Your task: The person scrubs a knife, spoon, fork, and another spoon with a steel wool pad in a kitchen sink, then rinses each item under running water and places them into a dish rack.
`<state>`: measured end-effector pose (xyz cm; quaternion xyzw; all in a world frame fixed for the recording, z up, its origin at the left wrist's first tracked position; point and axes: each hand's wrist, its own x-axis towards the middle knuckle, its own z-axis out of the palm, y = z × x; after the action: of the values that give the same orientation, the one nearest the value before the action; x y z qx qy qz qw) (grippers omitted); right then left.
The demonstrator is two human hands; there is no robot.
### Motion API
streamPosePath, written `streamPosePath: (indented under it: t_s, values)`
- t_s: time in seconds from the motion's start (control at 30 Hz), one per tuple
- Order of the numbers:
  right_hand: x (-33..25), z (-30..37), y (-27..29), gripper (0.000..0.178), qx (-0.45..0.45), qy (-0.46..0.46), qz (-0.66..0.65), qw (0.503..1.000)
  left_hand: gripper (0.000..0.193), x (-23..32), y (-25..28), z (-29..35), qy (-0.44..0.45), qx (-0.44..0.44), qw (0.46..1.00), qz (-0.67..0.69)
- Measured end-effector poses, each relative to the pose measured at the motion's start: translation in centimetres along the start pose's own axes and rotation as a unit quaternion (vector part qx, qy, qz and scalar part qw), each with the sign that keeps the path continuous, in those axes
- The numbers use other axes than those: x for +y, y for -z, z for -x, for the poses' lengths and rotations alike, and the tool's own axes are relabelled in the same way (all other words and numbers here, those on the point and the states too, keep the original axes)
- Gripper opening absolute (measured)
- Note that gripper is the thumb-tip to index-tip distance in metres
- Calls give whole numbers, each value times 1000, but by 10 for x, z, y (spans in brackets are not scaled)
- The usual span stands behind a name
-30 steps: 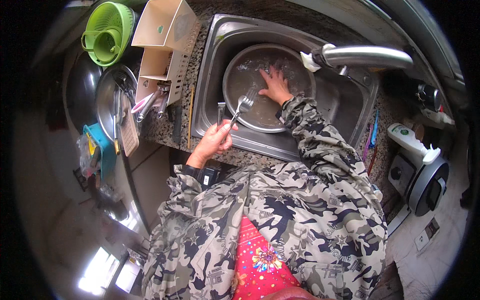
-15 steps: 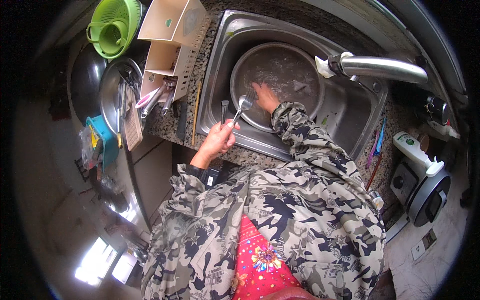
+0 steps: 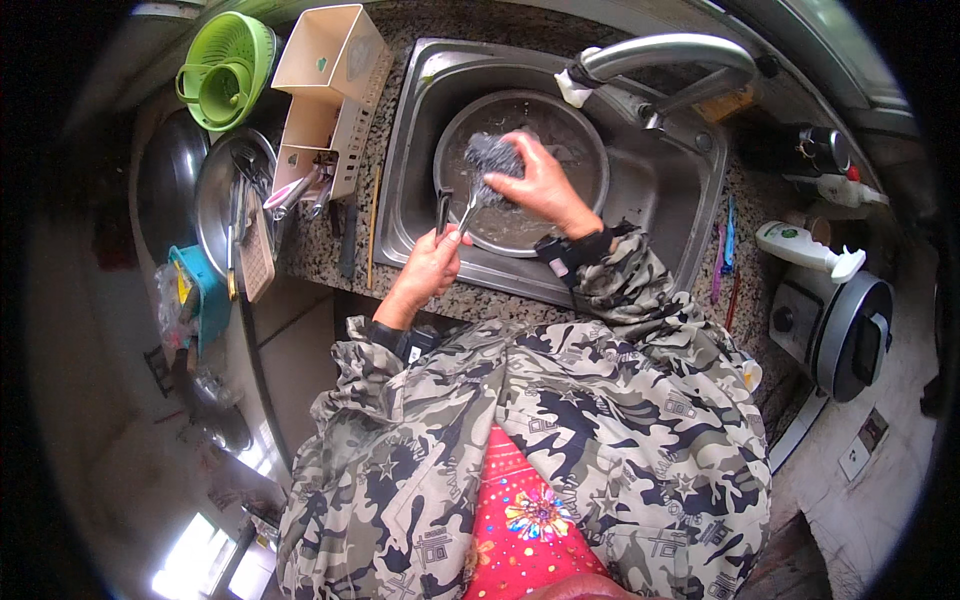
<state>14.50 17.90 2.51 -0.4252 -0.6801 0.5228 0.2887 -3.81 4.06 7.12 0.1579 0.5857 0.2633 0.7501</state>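
My left hand (image 3: 426, 265) is closed around a silver spoon and fork (image 3: 469, 212), whose heads are mostly covered by the scrubber. A dark, flat-ended utensil (image 3: 444, 207) also sticks up from that grip. Above the round metal basin (image 3: 604, 165), my right hand (image 3: 545, 185) grips a grey mesh scrubber (image 3: 488, 155) and presses it against the upper end of the cutlery. Murky water lies in the basin, which stands inside the steel sink (image 3: 640, 190).
The faucet (image 3: 690, 48) arches over the sink's far right. On the left stand a cream utensil rack (image 3: 300, 125), green strainers (image 3: 228, 75) and metal pans (image 3: 172, 180). A white spray bottle (image 3: 805, 248) and a silver cooker (image 3: 835, 330) sit at right.
My right hand has come up out of the basin water with the grey scrubber and now holds it on the cutlery. My left hand keeps its grip. The view has shifted slightly.
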Motion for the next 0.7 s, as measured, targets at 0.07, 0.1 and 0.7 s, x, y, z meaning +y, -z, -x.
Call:
streamPosePath:
  t_s: [0.07,0.1,0.7]
  values:
    - [-3,-5,-14,52,15,-55,123,991,20,1,-3,-1,-30,17,999,-33]
    - [-3,-9,-16,49,53,-69,99,991,20,2,-4,0,-20,17,1000,-15]
    - [21,-20,9,44,184,-72,58,979,24,12,9,18,11,-20,998,56]
